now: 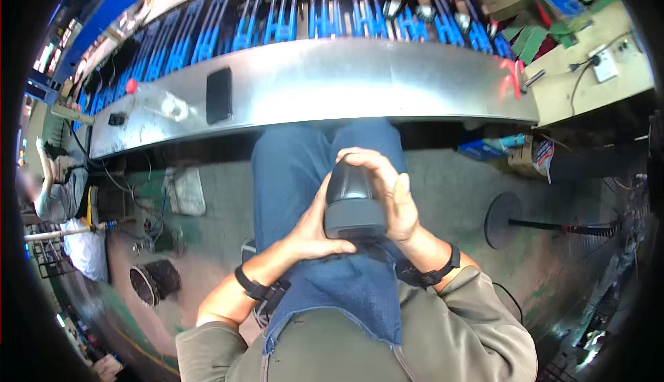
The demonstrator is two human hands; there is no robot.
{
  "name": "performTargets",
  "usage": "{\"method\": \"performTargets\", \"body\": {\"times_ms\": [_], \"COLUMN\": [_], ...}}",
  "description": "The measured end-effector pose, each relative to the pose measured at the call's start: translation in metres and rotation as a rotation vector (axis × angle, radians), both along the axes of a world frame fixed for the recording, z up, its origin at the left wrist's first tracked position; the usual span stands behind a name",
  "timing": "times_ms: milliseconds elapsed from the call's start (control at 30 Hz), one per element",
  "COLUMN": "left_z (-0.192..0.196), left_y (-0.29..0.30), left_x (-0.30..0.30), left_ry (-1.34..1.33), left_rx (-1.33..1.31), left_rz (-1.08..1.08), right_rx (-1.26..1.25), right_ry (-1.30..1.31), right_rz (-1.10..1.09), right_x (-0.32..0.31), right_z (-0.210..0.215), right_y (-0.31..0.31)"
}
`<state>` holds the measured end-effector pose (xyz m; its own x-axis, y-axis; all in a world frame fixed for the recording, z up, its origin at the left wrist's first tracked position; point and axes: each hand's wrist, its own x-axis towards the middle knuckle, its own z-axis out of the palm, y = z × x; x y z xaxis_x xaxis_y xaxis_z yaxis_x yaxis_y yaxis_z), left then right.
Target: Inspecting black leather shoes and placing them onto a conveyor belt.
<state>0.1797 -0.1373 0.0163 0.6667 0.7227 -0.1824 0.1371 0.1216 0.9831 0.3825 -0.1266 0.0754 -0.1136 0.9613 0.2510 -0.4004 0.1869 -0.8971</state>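
Both your left hand (pixel 315 232) and your right hand (pixel 398 202) have their grip clamped on a black shoe (pixel 351 198), one to each side, over your blue trousers (pixel 280 181) in the head view. Ahead of you runs a shiny metal tabletop (pixel 311 81), with a flat black slab (pixel 219 96) on its left part and blue racks (pixel 322 19) along its far edge. Beneath spreads a worn grey-green floor (pixel 443 188), where a dark bucket (pixel 166 277) sits at your left. To your right, marks on a carton (pixel 531 158) are too blurred to read
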Motion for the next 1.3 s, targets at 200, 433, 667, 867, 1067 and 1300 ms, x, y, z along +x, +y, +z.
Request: {"method": "performTargets", "body": {"times_ms": [200, 433, 667, 867, 1067, 1300], "left_z": [0.100, 0.071, 0.040, 0.017, 0.054, 0.026], "left_y": [0.063, 0.047, 0.018, 0.037, 0.022, 0.054], "left_x": [0.024, 0.004, 0.018, 0.015, 0.031, 0.048], "left_ry": [-0.073, -0.542, -0.249, -0.341, -0.337, 0.266], "left_rx": [1.098, -0.422, -0.102, -0.281, -0.878, 0.825], "left_rz": [0.092, 0.320, 0.577, 0.685, 0.538, -0.328], "right_rx": [-0.109, -0.091, -0.150, -0.147, -0.105, -0.465], "right_ry": [0.183, -0.195, -0.466, -0.685, -0.680, -0.197], "right_rz": [-0.260, 0.229, -0.167, -0.042, -0.275, -0.277], "right_x": [0.026, -0.006, -0.025, -0.003, 0.095, 0.141], "right_z": [0.022, -0.010, -0.028, -0.052, -0.003, -0.070], "right_y": [0.039, 0.068, 0.012, -0.048, -0.058, -0.039]}}
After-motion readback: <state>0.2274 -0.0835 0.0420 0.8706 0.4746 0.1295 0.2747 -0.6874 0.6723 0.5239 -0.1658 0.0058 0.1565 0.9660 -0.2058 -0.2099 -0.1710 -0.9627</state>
